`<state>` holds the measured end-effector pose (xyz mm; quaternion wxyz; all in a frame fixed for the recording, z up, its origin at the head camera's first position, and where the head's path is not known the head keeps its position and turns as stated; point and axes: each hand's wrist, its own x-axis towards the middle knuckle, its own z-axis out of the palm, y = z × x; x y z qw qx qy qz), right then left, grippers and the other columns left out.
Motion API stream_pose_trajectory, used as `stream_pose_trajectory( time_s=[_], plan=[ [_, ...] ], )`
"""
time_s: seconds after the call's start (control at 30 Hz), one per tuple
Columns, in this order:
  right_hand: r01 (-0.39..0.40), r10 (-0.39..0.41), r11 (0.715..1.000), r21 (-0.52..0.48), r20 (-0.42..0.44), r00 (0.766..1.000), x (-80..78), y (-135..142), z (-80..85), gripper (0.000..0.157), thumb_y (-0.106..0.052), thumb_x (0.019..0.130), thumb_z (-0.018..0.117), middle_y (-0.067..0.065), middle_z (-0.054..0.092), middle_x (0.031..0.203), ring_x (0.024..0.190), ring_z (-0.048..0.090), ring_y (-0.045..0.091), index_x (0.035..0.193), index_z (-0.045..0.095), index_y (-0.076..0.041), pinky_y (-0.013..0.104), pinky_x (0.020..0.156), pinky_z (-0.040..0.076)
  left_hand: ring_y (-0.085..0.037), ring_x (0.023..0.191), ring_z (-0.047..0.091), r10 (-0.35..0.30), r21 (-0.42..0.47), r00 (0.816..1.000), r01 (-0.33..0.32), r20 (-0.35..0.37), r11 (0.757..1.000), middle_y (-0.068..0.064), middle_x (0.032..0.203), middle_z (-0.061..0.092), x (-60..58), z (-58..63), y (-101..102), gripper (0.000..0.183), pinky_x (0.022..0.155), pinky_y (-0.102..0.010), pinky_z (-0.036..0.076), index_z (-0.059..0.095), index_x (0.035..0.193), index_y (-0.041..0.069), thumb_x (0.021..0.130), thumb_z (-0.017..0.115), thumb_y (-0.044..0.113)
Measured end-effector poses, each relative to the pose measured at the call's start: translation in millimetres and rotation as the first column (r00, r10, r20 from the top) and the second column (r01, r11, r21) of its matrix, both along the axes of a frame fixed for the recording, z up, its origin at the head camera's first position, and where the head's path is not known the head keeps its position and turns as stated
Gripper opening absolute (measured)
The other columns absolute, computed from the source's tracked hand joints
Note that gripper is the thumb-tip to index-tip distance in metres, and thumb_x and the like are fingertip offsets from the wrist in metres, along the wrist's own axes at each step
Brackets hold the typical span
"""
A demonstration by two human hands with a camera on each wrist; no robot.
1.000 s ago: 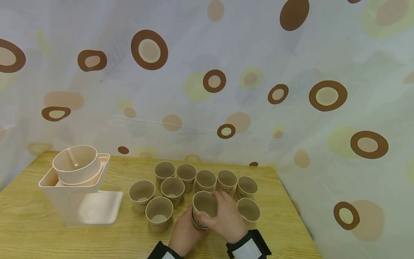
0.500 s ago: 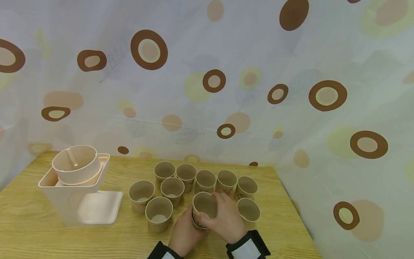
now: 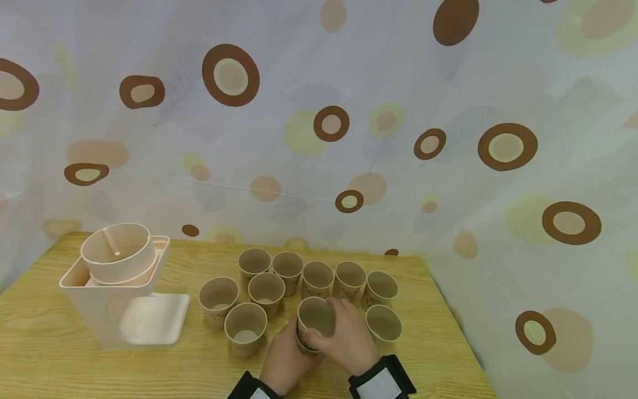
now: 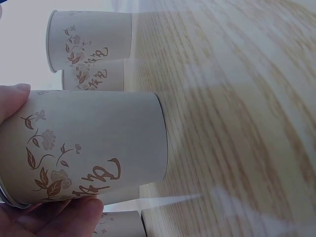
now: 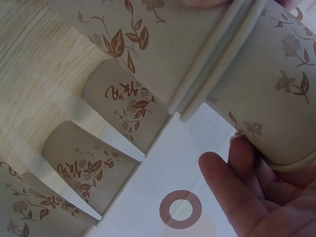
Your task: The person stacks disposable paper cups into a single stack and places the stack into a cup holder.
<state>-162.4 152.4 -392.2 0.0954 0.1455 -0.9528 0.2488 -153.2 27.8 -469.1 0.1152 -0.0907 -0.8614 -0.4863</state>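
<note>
Okay; left hand grips the lower cup, right hand the upper cup; I'd squeeze lightly, both aligned.

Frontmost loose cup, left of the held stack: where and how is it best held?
I'd take the outer wall of the loose cup just below the rim, coming from the near side: it stands upright, its wall narrows downward, and other cups stand close behind. The left grip is nearer but holds the stacked cups.
</note>
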Motion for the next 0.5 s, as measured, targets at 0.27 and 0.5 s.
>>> stream_pose_trajectory(
  time_s=[0.27, 0.5],
  plan=[
    [0.001, -0.001, 1.000, 0.005, 0.017, 1.000, 0.5, 0.4, -1.5, 0.063, -0.035, 0.068, 0.073, 0.019, 0.062, 0.099, 0.087, 0.057, 0.026, 0.111, 0.058, 0.009, 0.040, 0.070, 0.053, -0.028, 0.089, 0.066, 0.010, -0.008, 1.000, -0.010, -0.018, 1.000, -0.019, 0.100, 0.069, -0.7, -1.9, 0.8, 0.068, 0.075, -0.045, 0.055, 0.054, 0.115, -0.003, 0.058, 0.081, 0.023],
    [0.004, -0.004, 1.000, 0.014, 0.002, 1.000, 0.5, 1.1, -5.9, 0.063, -0.037, 0.068, 0.073, 0.016, 0.063, 0.095, 0.084, 0.056, 0.024, 0.111, 0.059, 0.008, 0.038, 0.068, 0.052, -0.028, 0.087, 0.066, 0.031, -0.022, 0.999, -0.031, -0.025, 0.999, -0.019, 0.098, 0.069, -1.0, -1.4, 2.0, 0.068, 0.073, -0.045, 0.055, 0.054, 0.114, -0.003, 0.057, 0.081, 0.022]
  ],
)
